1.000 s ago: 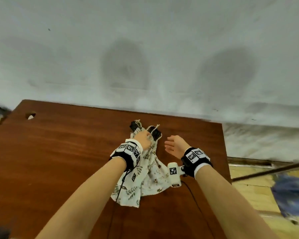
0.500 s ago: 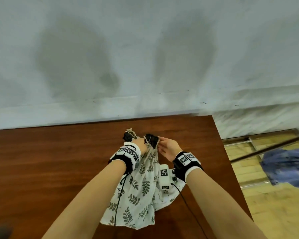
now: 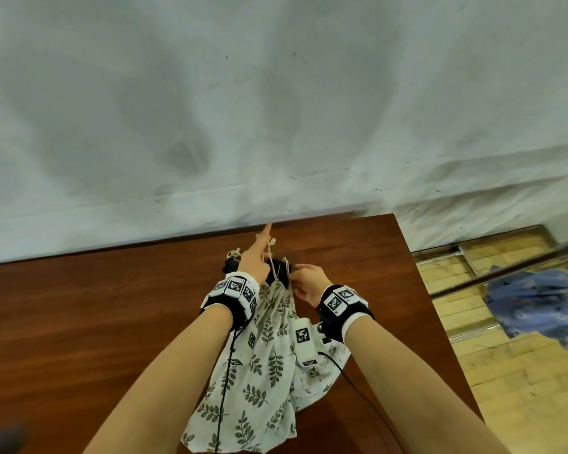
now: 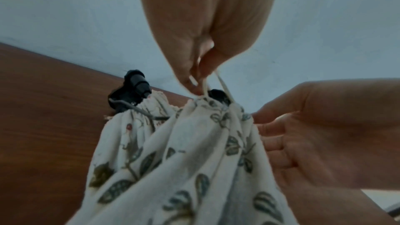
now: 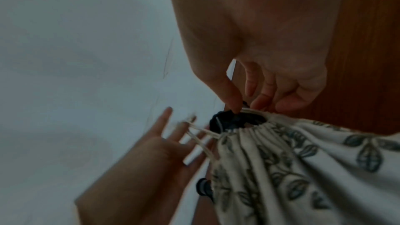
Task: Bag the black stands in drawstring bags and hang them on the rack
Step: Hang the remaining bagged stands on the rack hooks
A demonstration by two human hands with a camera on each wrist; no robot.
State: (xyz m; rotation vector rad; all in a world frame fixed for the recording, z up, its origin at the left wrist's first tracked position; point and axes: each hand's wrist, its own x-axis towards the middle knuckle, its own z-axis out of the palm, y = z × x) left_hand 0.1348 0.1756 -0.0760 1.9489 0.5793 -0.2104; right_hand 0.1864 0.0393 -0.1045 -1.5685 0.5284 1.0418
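Note:
A white leaf-print drawstring bag (image 3: pixel 269 355) is lifted at its mouth above the brown table (image 3: pixel 95 322). A black stand (image 5: pixel 229 121) shows in its gathered opening. My left hand (image 3: pixel 254 260) pinches the bag's drawstring (image 4: pixel 223 86) and holds it taut away from the mouth, index finger stretched toward the wall. My right hand (image 3: pixel 309 283) pinches the rim of the mouth (image 5: pixel 255 111) between thumb and fingers. Behind it lies a second printed bag (image 4: pixel 134 126) with another black stand (image 4: pixel 134 88) poking out of its top.
The table's back edge meets a pale wall (image 3: pixel 276 109), just beyond the hands. Its right edge (image 3: pixel 417 276) drops to a wooden floor, where a blue mop (image 3: pixel 538 306) on a long handle lies. Cables run from both wristbands across the bags.
My right hand came in from the right and took hold of the bag's mouth. My left hand drew the drawstring out toward the wall, gathering the mouth. The head view shifted.

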